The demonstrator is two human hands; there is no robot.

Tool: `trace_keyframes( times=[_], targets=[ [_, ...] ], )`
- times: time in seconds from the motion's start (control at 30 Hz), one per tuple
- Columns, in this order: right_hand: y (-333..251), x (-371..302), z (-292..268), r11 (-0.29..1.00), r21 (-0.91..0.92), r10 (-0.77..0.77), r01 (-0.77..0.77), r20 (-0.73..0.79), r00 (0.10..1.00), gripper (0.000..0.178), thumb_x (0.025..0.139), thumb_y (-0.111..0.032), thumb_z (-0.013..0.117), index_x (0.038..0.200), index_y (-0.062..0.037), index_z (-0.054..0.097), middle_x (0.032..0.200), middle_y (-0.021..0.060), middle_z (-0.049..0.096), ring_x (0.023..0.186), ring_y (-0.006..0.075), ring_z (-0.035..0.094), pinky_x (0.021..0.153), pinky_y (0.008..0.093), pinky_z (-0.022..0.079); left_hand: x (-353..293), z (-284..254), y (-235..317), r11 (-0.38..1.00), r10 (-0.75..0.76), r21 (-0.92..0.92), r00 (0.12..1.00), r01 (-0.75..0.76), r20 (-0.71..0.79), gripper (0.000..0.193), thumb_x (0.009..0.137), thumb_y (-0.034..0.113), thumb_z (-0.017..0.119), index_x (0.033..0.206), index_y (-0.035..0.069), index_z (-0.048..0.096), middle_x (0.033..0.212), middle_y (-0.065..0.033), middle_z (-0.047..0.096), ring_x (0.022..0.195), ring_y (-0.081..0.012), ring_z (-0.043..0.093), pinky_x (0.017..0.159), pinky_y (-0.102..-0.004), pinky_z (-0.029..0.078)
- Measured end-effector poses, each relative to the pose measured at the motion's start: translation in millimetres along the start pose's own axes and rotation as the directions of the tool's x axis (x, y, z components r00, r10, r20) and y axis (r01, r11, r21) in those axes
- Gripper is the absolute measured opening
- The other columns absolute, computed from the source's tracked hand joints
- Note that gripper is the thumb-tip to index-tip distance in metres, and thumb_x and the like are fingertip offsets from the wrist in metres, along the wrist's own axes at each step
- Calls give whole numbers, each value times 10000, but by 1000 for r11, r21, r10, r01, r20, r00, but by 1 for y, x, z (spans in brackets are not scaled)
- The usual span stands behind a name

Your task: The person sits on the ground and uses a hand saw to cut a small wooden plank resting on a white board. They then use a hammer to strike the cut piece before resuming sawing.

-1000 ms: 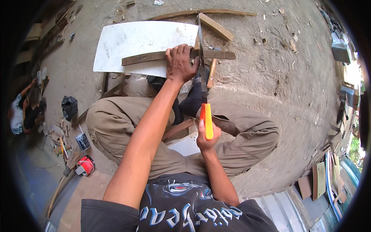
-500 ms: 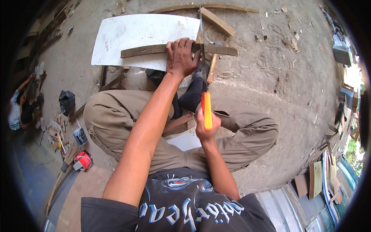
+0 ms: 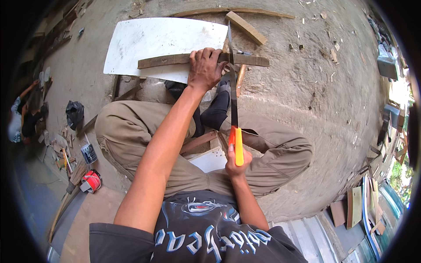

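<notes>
A handsaw with an orange and yellow handle is gripped in my right hand, close to my lap. Its dark blade points away from me and lies across a brown wooden strip, right of my left hand. My left hand presses down on that strip with its fingers curled over the far edge and the thumb toward the blade. Under the strip's left part is a white board. Past the blade, the strip's right end sticks out over the ground.
A short wooden block and a long thin strip lie beyond the board. An orange-brown wooden handle rests near my foot. To the left are a black bag, a cup and a red container. Another person sits far left.
My right hand has pulled the saw back toward my body, so its handle sits lower. My left hand stays on the wooden strip, shifted very slightly toward me.
</notes>
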State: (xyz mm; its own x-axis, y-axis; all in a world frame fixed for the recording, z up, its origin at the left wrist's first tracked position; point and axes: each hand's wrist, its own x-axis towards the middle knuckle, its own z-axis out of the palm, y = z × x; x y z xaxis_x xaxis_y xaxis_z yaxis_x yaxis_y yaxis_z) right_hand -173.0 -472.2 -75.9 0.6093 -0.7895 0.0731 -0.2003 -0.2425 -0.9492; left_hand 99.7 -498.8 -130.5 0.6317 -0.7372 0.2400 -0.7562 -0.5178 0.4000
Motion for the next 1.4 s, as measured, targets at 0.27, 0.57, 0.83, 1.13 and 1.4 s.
trace_keyframes(
  times=[0.27, 0.57, 0.83, 1.13, 1.4],
  targets=[
    [-8, 20, 12, 998, 27, 51, -52, 12, 999, 227, 866, -45, 648, 671, -7, 539, 511, 63, 428, 415, 156, 418, 444, 337, 354, 0, 2, -6, 997, 69, 22, 998, -69, 4, 433, 920, 282, 630, 1308, 108, 548, 1182, -101, 542, 1133, -292, 496, 1047, -497, 269],
    [-7, 49, 17, 999, -48, -10, 9, -7, 1000, 151, 856, -39, 643, 722, 20, 608, 549, 92, 533, 425, 181, 503, 454, 323, 394, 2, 0, 0, 998, 65, 16, 998, -65, -9, 414, 915, 267, 631, 1291, 109, 554, 1174, -106, 542, 1108, -300, 500, 1038, -501, 275],
    [-9, -9, -8, 999, -29, 24, -24, 6, 1000, 163, 835, -57, 647, 697, 3, 584, 541, 93, 505, 421, 209, 498, 450, 334, 391, -4, -1, -5, 999, 36, 32, 999, -36, 5, 388, 927, 298, 618, 1276, 142, 555, 1137, -91, 536, 1137, -274, 477, 1042, -465, 258],
    [1, 24, 11, 998, -43, -39, 38, -7, 999, 200, 852, -35, 647, 675, -4, 557, 501, 81, 452, 401, 205, 473, 429, 339, 362, 2, 1, 0, 999, 43, 8, 999, -43, -15, 404, 908, 290, 642, 1267, 114, 584, 1140, -97, 556, 1107, -296, 503, 1025, -486, 287],
    [1, 48, 21, 999, -23, -31, 31, -21, 999, 194, 906, -108, 655, 766, 23, 628, 532, 76, 521, 450, 148, 522, 470, 314, 412, 2, 5, -4, 998, 61, -3, 997, -61, -54, 400, 919, 299, 619, 1275, 119, 589, 1138, -116, 570, 1116, -304, 515, 1025, -490, 296]
  ],
)
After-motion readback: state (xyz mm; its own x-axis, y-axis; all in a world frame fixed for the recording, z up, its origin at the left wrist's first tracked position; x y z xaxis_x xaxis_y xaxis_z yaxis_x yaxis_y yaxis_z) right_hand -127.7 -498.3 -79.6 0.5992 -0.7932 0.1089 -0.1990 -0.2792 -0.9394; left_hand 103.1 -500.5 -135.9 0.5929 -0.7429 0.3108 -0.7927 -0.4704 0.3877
